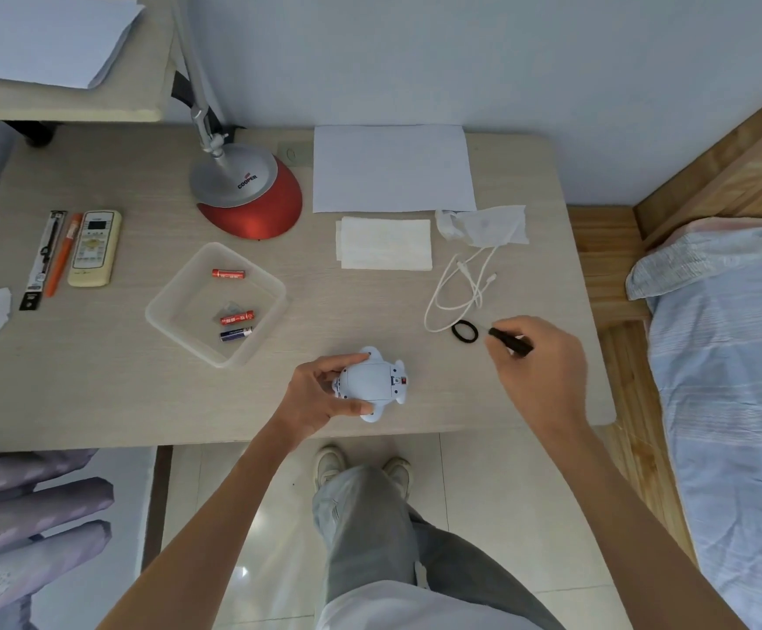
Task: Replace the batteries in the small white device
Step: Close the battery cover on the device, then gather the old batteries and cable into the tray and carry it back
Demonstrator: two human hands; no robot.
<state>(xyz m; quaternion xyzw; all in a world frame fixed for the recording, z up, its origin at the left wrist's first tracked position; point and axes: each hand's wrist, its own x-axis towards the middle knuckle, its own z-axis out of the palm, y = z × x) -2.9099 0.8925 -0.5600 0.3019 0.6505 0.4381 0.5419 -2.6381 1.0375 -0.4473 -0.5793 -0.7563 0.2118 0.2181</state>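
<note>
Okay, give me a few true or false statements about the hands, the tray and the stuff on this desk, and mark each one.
1. The left hand grips the white device. True.
2. The right hand holds nothing. False: it pinches a black tool.
3. The clear tray holds three batteries. True.
4. The black ring lies inside the tray. False: it lies on the desk, beside the white cable.

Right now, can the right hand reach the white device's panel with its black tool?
Probably yes. The left hand grips the white device by its edges, panel up, and bare table separates it from the right hand holding the black tool.
</note>
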